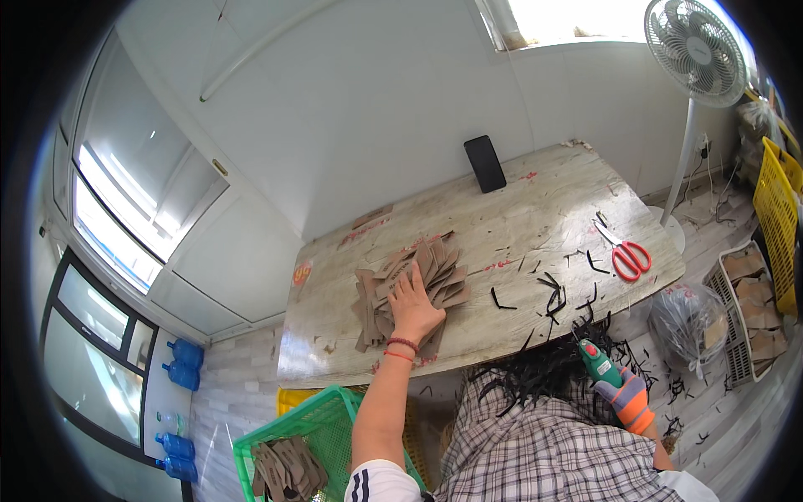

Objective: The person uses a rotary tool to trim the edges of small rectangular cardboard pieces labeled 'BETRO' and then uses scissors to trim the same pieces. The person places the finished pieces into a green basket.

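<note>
Fingers [404,286] of the person's left hand [417,313] fan apart, thumb out to the side, laid over a loose pile of flat brown pieces [445,274] just left of centre in the frame. The palm is turned down on the pile, and red bracelets [403,344] circle that wrist. At the lower right, the right hand [629,402], in a purple-grey and orange glove, has its fingers wrapped around a green handheld power tool [598,363] with a red button; its tip points toward the upper left, among black strips, and whether it touches one cannot be told.

A heap of black strips [535,373] lies at the lower centre, on the plaid cloth [544,452] over the person's lap. More strips are scattered across the worn table [552,201], near red-handled scissors [620,245] that lie right of centre. A black smartphone [485,164] leans against the wall at the upper middle. In the lower left, a green plastic crate [338,418] holds more brown pieces. A white standing fan [699,52] is at the upper right; below it, at the right edge, are a yellow crate [778,217] and a filled plastic bag [682,322].
</note>
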The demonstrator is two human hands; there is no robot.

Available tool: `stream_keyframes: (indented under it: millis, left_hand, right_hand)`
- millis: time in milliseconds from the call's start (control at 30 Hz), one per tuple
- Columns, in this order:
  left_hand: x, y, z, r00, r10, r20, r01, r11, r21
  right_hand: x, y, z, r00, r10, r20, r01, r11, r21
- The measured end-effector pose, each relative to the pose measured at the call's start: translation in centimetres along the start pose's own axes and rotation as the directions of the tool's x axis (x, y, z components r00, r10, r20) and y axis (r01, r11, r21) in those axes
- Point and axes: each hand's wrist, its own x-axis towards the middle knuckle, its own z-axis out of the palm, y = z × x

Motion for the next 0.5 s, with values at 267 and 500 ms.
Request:
stream_keyframes:
  millis: [267,500]
  left_hand:
    - [0.2,-1.2,1.3,0.995,0.062,-0.077,-0.055,0.994,0.091]
    - [0.4,-1.9,2.4,0.966,0.151,-0.210,-0.135,0.987,0.086]
  right_hand:
    - [0.2,1.4,0.4,0.996,-0.088,-0.005,0.087,0.985,-0.147]
    - [-0.1,0.8,0.3,0.999,-0.031,0.031,0.033,0.998,-0.055]
